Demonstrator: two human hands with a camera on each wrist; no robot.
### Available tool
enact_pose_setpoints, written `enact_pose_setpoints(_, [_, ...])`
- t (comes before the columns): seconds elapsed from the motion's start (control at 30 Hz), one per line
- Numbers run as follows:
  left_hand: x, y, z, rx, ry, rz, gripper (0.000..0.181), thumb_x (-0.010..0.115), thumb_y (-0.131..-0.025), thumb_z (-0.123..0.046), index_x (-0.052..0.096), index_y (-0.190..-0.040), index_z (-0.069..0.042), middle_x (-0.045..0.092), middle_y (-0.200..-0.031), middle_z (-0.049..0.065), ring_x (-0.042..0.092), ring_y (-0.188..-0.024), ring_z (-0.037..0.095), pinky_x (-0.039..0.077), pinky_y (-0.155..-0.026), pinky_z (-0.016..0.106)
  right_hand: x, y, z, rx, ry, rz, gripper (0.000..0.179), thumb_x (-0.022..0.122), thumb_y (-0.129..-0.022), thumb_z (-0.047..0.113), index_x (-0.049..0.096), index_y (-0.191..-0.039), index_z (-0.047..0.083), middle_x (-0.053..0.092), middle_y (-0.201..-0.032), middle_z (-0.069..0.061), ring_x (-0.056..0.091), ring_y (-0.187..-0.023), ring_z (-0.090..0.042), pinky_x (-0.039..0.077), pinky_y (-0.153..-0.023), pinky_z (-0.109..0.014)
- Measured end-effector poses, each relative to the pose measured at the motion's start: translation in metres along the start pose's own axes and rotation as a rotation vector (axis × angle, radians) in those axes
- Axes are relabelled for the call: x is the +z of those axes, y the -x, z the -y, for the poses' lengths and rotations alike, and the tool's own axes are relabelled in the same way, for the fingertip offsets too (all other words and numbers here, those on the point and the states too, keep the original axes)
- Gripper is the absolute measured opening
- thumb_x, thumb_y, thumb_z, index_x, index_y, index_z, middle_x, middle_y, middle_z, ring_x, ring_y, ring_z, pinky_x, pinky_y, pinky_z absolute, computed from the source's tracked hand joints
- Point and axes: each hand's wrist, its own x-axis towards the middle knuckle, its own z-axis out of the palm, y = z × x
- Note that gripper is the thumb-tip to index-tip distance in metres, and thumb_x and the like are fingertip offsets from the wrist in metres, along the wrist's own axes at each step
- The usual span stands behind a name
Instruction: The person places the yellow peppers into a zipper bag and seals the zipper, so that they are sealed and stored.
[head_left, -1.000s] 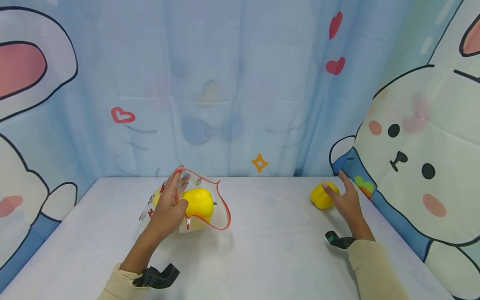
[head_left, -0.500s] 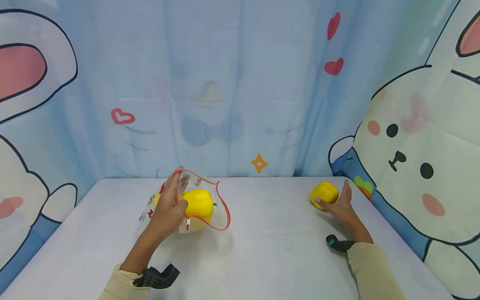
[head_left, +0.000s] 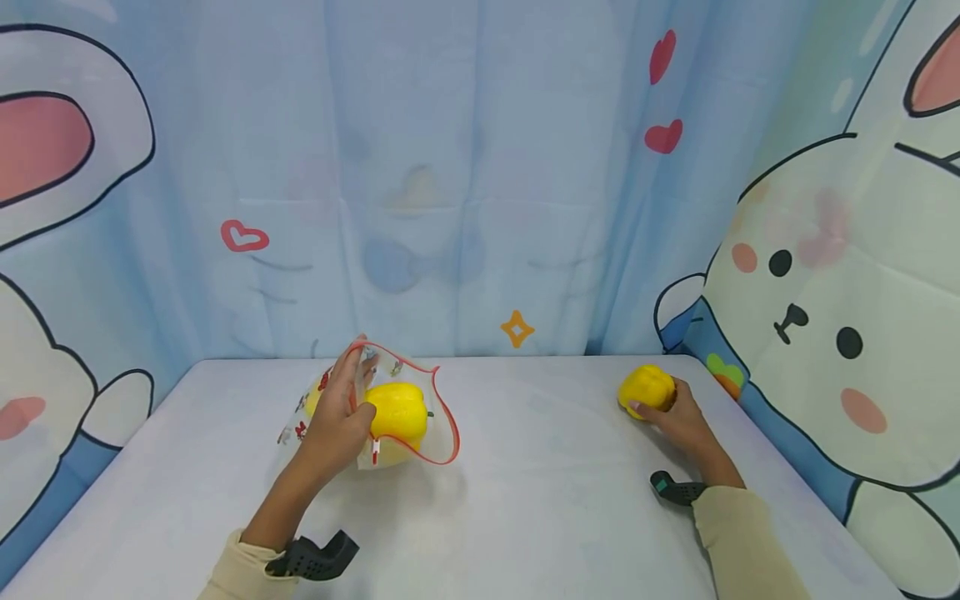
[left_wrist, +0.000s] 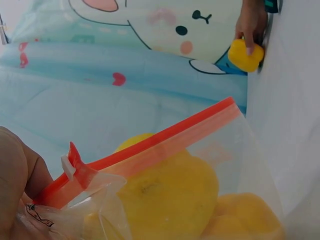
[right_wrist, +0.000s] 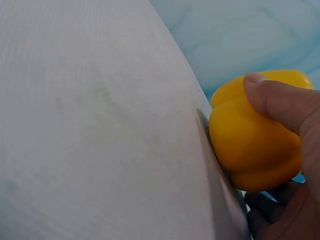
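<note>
The right hand (head_left: 687, 423) grasps a yellow bell pepper (head_left: 645, 387) between thumb and fingers, near the far right corner of the surface; whether the pepper touches the surface is hard to tell. The left hand (head_left: 339, 423) clasps a clear zip bag (left_wrist: 165, 132) by its red-banded mouth, left of the middle near the far edge. Inside lies another yellow bell pepper (head_left: 397, 410), its green stem towards the opening; more yellow shows through the film, too covered to count. Small dark and red prints on the bag are too small to read. Beige sleeves (head_left: 750, 542) and black wrist devices (head_left: 313, 557) follow. The surface is a white table (head_left: 525, 517), its near edge cut off, backed by a blue curtain (head_left: 480, 167) printed with hearts and rabbits, the left rabbit cropped.
</note>
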Motion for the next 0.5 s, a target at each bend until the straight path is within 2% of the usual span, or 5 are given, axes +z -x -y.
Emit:
enact_pose_setpoints(0.13, [0.0003, 0.0, 0.0, 0.005, -0.009, -0.002, 0.075, 0.039, -0.089, 0.01, 0.012, -0.157, -0.01, 0.013, -0.16, 0.003, 0.026, -0.142, 0.029, 0.054, -0.071, 0.021, -0.0004, -0.0012, 0.0, 0.008, 0.011, -0.015, 0.107, 0.067, -0.087, 0.046, 0.0, -0.15, -0.008, 0.018, -0.148, -0.036, 0.028, -0.129, -0.049, 0.021, -0.11, -0.061])
enact_pose_setpoints(0.33, [0.0009, 0.001, -0.0003, -0.003, -0.016, -0.013, 0.076, 0.04, -0.089, 0.01, 0.013, -0.157, -0.011, 0.015, -0.16, 0.004, 0.028, -0.142, 0.03, 0.052, -0.082, 0.023, -0.0021, -0.0016, 0.0016, -0.021, -0.003, -0.045, 0.106, 0.065, -0.088, 0.05, 0.002, -0.152, -0.006, 0.021, -0.149, -0.034, 0.03, -0.127, -0.047, 0.022, -0.109, -0.061])
enact_pose_setpoints(0.5, [0.0011, 0.0008, -0.0005, -0.002, -0.01, -0.012, 0.075, 0.04, -0.089, 0.01, 0.013, -0.157, -0.011, 0.014, -0.16, 0.003, 0.028, -0.142, 0.029, 0.052, -0.085, 0.026, -0.0025, -0.0029, 0.0027, -0.039, 0.001, -0.057, 0.104, 0.063, -0.089, 0.051, 0.001, -0.154, -0.001, 0.019, -0.151, -0.032, 0.029, -0.128, -0.048, 0.023, -0.108, -0.062])
